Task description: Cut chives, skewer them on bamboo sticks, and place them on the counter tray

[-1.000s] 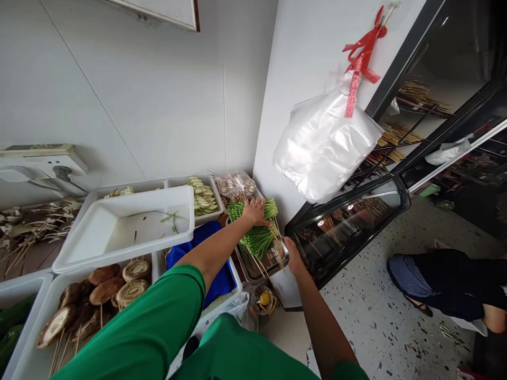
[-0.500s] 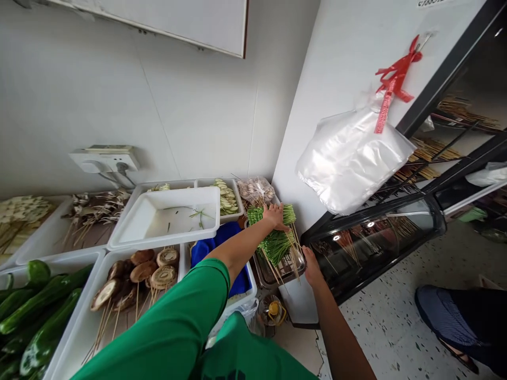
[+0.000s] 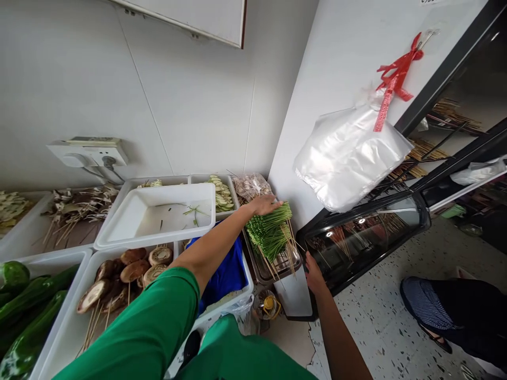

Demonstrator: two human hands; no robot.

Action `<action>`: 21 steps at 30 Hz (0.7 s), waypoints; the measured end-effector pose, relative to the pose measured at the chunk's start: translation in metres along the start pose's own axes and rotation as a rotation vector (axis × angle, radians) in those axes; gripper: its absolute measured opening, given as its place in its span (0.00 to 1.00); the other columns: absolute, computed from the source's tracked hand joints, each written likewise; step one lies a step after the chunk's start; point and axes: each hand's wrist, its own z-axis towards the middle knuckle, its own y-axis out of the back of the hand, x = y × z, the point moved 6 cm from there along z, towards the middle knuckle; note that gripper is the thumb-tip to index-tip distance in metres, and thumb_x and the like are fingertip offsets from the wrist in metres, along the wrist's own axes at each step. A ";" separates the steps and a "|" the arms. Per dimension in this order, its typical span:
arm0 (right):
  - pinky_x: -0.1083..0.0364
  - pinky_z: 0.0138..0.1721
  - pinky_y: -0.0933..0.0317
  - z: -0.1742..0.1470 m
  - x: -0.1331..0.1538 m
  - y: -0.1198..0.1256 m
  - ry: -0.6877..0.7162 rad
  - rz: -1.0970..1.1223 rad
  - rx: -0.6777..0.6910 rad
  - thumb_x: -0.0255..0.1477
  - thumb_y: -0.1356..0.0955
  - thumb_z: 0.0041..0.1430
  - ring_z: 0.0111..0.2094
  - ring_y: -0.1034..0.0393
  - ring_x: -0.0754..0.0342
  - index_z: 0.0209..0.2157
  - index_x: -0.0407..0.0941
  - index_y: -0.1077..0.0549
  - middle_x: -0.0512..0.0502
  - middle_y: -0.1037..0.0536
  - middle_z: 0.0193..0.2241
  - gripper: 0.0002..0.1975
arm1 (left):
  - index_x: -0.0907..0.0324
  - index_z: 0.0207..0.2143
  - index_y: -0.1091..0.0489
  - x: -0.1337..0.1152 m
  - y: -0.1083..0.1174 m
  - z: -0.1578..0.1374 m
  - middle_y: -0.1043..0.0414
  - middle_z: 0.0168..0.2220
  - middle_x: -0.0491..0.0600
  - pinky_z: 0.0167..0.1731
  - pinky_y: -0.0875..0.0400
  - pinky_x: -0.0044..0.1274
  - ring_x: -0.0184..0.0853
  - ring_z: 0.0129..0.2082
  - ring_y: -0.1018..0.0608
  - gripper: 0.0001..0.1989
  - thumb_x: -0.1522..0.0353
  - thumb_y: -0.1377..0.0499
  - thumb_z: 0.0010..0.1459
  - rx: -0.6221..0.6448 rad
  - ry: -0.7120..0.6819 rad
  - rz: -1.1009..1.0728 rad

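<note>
Skewered green vegetable stalks (image 3: pixel 271 230), cut into short lengths, lie piled on a metal tray (image 3: pixel 259 275). My left hand (image 3: pixel 264 205) reaches over the far end of the pile, fingers stretched out, resting on or just above the greens. Bare wooden skewer ends (image 3: pixel 292 254) stick out toward the tray's right side. Just right of the tray, my right hand (image 3: pixel 313 272) is held with its fingers apart and no object visible in it; part of it is turned away. Behind the tray sits a clear bag of skewered pale food (image 3: pixel 251 186).
A white tub (image 3: pixel 146 221) with green scraps rests on other tubs at left. Mushroom skewers (image 3: pixel 134 270), green peppers (image 3: pixel 35 301) and a blue cloth or bag (image 3: pixel 225 277) fill nearby tubs. Plastic bags (image 3: pixel 352 153) hang beside a glass display case (image 3: pixel 364 232). A person's leg (image 3: pixel 431 306) shows at right.
My left hand has shifted from the top of the greens to their far edge. My right hand has dropped slightly and moved away from the tray's corner. The view has shifted a little.
</note>
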 end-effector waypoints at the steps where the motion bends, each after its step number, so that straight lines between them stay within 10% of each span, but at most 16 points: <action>1: 0.40 0.57 0.48 -0.002 -0.003 0.005 -0.018 0.007 -0.014 0.56 0.39 0.48 0.62 0.50 0.43 0.58 0.51 0.39 0.43 0.44 0.62 0.39 | 0.61 0.63 0.50 0.002 -0.004 -0.006 0.57 0.65 0.54 0.62 0.61 0.35 0.41 0.65 0.53 0.40 0.44 0.66 0.58 0.047 -0.023 -0.006; 3: 0.39 0.56 0.47 -0.006 -0.007 0.013 -0.035 -0.005 -0.055 0.55 0.40 0.49 0.61 0.47 0.42 0.58 0.47 0.40 0.40 0.42 0.61 0.39 | 0.59 0.62 0.48 0.005 -0.004 -0.022 0.56 0.65 0.52 0.62 0.64 0.37 0.40 0.65 0.54 0.38 0.46 0.65 0.59 0.034 -0.041 -0.057; 6: 0.44 0.55 0.44 -0.016 0.005 0.019 0.026 -0.060 -0.120 0.53 0.39 0.49 0.59 0.44 0.43 0.58 0.47 0.40 0.40 0.39 0.59 0.38 | 0.61 0.62 0.47 0.014 0.017 -0.065 0.53 0.64 0.50 0.62 0.59 0.33 0.38 0.64 0.51 0.35 0.49 0.66 0.62 -0.306 -0.040 -0.312; 9: 0.47 0.58 0.49 -0.033 0.050 0.009 0.315 -0.321 -0.195 0.52 0.38 0.51 0.61 0.48 0.44 0.59 0.46 0.41 0.41 0.41 0.60 0.38 | 0.61 0.58 0.39 0.033 0.027 -0.135 0.42 0.60 0.51 0.60 0.48 0.30 0.39 0.61 0.41 0.33 0.48 0.59 0.61 -0.574 -0.021 -0.704; 14: 0.40 0.61 0.61 -0.064 0.151 -0.070 0.874 -0.921 -0.189 0.48 0.45 0.60 0.64 0.61 0.43 0.61 0.47 0.44 0.44 0.50 0.64 0.32 | 0.59 0.49 0.30 0.079 -0.022 -0.246 0.27 0.46 0.54 0.48 0.31 0.33 0.44 0.46 0.25 0.35 0.44 0.46 0.49 -0.358 0.213 -1.237; 21: 0.37 0.60 0.69 -0.032 0.200 -0.192 0.988 -1.307 -0.043 0.49 0.48 0.61 0.65 0.68 0.42 0.63 0.50 0.48 0.48 0.52 0.65 0.33 | 0.59 0.45 0.28 0.153 -0.064 -0.336 0.25 0.42 0.54 0.48 0.31 0.37 0.47 0.44 0.25 0.31 0.47 0.38 0.44 -0.404 0.475 -1.407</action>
